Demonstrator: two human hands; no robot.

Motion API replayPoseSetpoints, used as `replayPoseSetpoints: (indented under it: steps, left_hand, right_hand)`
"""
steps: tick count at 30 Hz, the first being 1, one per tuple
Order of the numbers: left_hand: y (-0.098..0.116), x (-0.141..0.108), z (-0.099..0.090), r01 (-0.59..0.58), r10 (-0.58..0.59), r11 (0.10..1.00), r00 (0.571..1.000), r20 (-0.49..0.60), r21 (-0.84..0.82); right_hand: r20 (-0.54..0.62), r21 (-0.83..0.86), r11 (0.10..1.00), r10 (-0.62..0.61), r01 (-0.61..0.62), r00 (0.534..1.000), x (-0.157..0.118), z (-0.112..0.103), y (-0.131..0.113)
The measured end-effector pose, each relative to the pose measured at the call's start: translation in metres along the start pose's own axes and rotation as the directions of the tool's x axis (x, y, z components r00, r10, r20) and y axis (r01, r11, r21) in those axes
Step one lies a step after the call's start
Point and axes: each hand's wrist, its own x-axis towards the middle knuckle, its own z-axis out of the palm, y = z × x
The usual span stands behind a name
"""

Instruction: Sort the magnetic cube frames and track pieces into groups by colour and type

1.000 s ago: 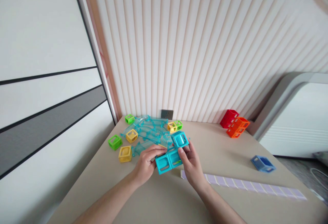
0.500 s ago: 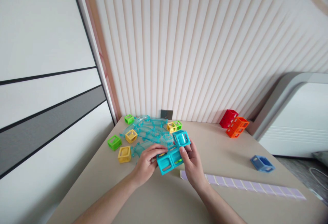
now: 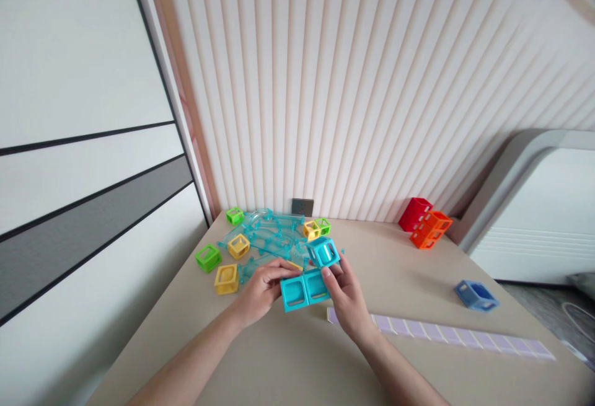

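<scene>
Between my hands, above the table, are light-blue open-sided toy cubes (image 3: 294,293). Two sit side by side, and a third cube (image 3: 323,252) is above them, near the right one. My left hand (image 3: 261,289) is closed on the left end of the pair. With thumb and fingers, my right hand (image 3: 344,287) grips the right end, just below the upper cube. A bit of yellow shows behind the pair near my left fingertips. Whether the upper cube is joined to the pair I cannot tell.
Clear blue track pieces (image 3: 269,232) lie heaped behind my hands, with yellow cubes (image 3: 226,279) and green cubes (image 3: 208,258) around them. To the right stand red cubes (image 3: 415,214), orange cubes (image 3: 431,230) and a blue cube (image 3: 476,295). A lilac strip (image 3: 446,333) lies near the front.
The light-blue cubes have turned in my hands, so the pair lies more level and the upper cube has shifted slightly left. Both hands keep their grip.
</scene>
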Motion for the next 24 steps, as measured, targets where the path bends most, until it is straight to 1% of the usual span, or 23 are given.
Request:
replayPoseSetpoints:
  steps: [4,7,9,11,14,16,17,19,24]
  left_hand:
    - [0.0,-0.001,-0.003,-0.031,0.03,0.999,0.999,0.04,0.032]
    - [0.0,-0.002,-0.003,-0.01,0.01,1.0,0.999,0.036,-0.001]
    - [0.0,-0.002,-0.002,0.058,-0.057,0.996,0.998,0.021,-0.072]
    - [0.0,-0.001,-0.001,0.167,-0.165,0.966,0.986,0.024,-0.195]
    - [0.0,0.0,0.001,0.288,-0.301,0.867,0.953,0.034,-0.407]
    - [0.001,0.0,0.001,0.33,-0.355,0.807,0.934,0.044,-0.489]
    - [0.001,0.0,0.001,0.346,-0.371,0.791,0.927,0.053,-0.505]
    - [0.002,0.0,0.0,0.362,-0.373,0.792,0.924,0.08,-0.491]
    - [0.002,0.0,-0.004,0.324,-0.281,0.877,0.945,0.168,-0.356]
  right_hand:
    - [0.004,0.003,1.0,0.001,-0.001,1.0,0.0,-0.001,-0.001]
    - [0.035,0.021,1.0,0.02,-0.021,0.999,0.001,-0.003,-0.005]
    - [0.074,0.039,0.998,0.04,-0.043,0.996,0.002,-0.005,-0.008]
    - [0.114,0.055,0.997,0.056,-0.063,0.992,0.003,-0.007,-0.01]
    - [0.158,0.088,0.991,0.085,-0.1,0.984,0.003,-0.009,-0.012]
    - [0.174,0.109,0.985,0.11,-0.13,0.979,0.002,-0.01,-0.013]
    - [0.181,0.113,0.983,0.122,-0.144,0.976,0.001,-0.01,-0.013]
    - [0.191,0.109,0.981,0.137,-0.16,0.972,0.001,-0.01,-0.015]
    - [0.209,0.076,0.981,0.158,-0.177,0.965,0.001,-0.011,-0.017]
